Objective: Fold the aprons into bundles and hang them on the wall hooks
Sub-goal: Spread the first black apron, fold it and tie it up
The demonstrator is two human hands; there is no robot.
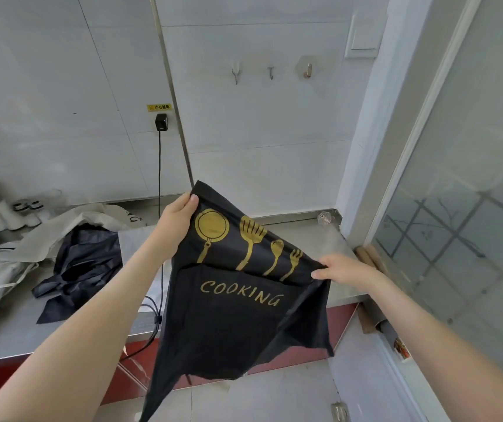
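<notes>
I hold the black COOKING apron [238, 300] in the air in front of the bench [305, 236]. My left hand [180, 213] pinches its high corner and my right hand [344, 271] pinches the low one. The folded-over edge slopes down from left to right between my fingers [320, 273], and the rest hangs floorward. The wall hooks [271, 73] sit above and beyond both hands.
</notes>
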